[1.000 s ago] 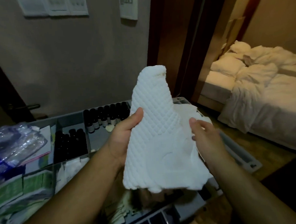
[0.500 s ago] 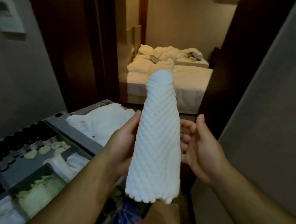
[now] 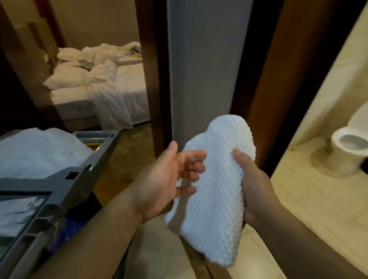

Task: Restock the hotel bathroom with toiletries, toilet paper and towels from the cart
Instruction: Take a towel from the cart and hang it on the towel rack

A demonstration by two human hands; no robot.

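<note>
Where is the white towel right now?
Head view, centre-right: the white towel is gripped in the right hand, with the open left hand at its left edge, between the grey cart on the left and the toilet at far right.

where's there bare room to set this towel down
Bare tiled floor between the door frame and the toilet. A floor strip is also free between the cart and the grey wall. The cart top is crowded: piled white linen, filled compartments.
</note>
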